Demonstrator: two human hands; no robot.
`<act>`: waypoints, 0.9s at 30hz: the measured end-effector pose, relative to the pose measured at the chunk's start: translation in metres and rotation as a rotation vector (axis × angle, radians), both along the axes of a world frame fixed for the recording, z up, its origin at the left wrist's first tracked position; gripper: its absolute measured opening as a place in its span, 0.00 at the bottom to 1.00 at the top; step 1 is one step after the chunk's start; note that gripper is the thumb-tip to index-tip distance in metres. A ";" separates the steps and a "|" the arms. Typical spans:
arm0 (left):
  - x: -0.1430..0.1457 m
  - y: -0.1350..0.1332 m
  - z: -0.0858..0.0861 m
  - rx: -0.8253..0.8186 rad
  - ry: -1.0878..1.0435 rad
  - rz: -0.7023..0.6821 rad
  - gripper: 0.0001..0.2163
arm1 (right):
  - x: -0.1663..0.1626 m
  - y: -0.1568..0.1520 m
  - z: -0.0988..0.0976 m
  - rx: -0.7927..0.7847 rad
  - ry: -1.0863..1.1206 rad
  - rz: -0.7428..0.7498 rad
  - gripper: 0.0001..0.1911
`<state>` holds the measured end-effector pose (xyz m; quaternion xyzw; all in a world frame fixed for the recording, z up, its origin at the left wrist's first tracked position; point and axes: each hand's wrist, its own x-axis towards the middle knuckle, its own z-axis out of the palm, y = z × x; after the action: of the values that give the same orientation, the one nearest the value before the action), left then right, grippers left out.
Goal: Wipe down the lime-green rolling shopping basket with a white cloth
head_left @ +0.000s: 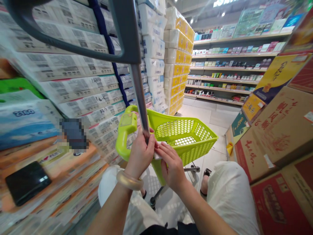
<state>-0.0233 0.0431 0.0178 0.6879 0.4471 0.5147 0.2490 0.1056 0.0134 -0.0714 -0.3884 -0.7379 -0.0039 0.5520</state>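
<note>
My left hand [142, 148], with a gold bangle on the wrist, is closed around the lower part of a shiny metal pole [140, 94]. The pole leans up toward me and ends in a large dark grey loop handle [128, 32] at the top of the view. Against the pole, my right hand [171, 160] has its fingers pressed together on a small flat white piece [158, 150], partly covered by the fingers; I cannot tell its kind. Just beyond both hands stands a lime green shopping cart [198, 150] with a perforated basket. The pole's lower end is hidden by my hands.
Stacked tissue packs [90, 68] rise on the left. A black phone-like slab [28, 182] lies on orange packs; a pixelated patch [74, 133] is near it. Cardboard boxes [276, 127] line the right. Shelves of small goods [227, 68] stand behind a tiled floor [215, 112].
</note>
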 end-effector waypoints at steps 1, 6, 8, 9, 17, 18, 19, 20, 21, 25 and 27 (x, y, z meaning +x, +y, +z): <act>0.000 -0.001 0.001 -0.001 -0.002 -0.002 0.06 | 0.002 0.001 -0.002 -0.002 0.005 -0.012 0.25; 0.002 -0.003 0.003 -0.014 -0.007 -0.021 0.05 | 0.015 0.005 -0.012 -0.023 0.064 -0.161 0.25; 0.002 -0.003 0.003 0.003 0.007 -0.005 0.06 | 0.013 0.003 -0.009 -0.024 0.043 -0.128 0.25; 0.001 -0.002 0.002 0.015 0.016 0.010 0.06 | 0.010 0.002 -0.006 -0.021 0.022 -0.088 0.26; 0.000 -0.001 0.000 0.013 0.027 -0.024 0.05 | 0.013 0.005 -0.013 -0.016 0.043 -0.148 0.25; 0.001 -0.002 0.000 0.011 0.026 -0.024 0.05 | 0.014 0.005 -0.014 -0.018 0.055 -0.177 0.25; 0.001 -0.002 0.001 0.011 0.025 -0.019 0.05 | 0.013 0.005 -0.014 -0.019 0.059 -0.182 0.25; 0.001 -0.002 0.001 0.014 0.024 -0.013 0.05 | 0.011 0.004 -0.012 -0.021 0.052 -0.161 0.25; 0.001 -0.001 0.000 0.017 0.021 -0.006 0.05 | 0.009 0.003 -0.009 -0.020 0.039 -0.121 0.25; -0.001 0.001 -0.002 0.033 0.017 -0.001 0.05 | 0.002 -0.001 -0.001 -0.013 0.000 0.024 0.25; -0.002 0.001 -0.003 0.023 0.009 -0.021 0.06 | 0.008 0.001 -0.005 -0.017 0.024 -0.004 0.25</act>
<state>-0.0249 0.0446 0.0148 0.6976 0.4351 0.5141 0.2444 0.1133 0.0140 -0.0764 -0.3947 -0.7304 0.0058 0.5574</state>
